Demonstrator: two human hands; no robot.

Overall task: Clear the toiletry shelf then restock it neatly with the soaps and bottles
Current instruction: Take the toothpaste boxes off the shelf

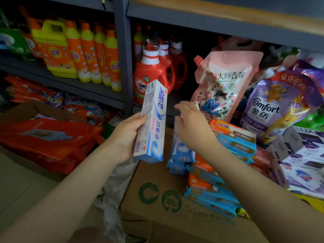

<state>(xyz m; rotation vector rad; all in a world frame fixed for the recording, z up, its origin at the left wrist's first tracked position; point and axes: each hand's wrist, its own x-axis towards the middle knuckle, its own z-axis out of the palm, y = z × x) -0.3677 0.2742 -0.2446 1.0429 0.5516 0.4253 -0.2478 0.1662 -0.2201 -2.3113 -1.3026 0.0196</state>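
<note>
A: Which hand has the box?

B: The left hand (128, 137). Its fingers are curled round the lower half of a toothpaste box (152, 123), thumb on the near face. The box stands nearly upright, long axis running from about six o'clock up to twelve, top tipped slightly toward one.

A: And the right?

B: The right hand (192, 127) is at three o'clock from that box, just beside it, not touching. It rests on a second box (180, 148), which stands on end among more blue boxes on the carton (154, 186). The fingers (182, 106) are bent over its top end and the thumb lies down its near edge, so I judge it is gripping that one, though the blur hides the far side.

A: Where would they go?

B: The open gap on the shelf (108, 95) lies at twelve o'clock from both hands, between the red jugs (149, 74) at eleven and the pink pouch (226, 81) at one. The left hand is nearer the jugs, the right nearer the pouch.

A: So what matters?

B: The axis, I think. Both boxes stand upright, and the gap is low and dark behind; laying them flat or keeping them on end decides how they pack. The wipes (235, 139) sit at four o'clock, touching the standing boxes, so a lift by the right hand could drag them.
</note>
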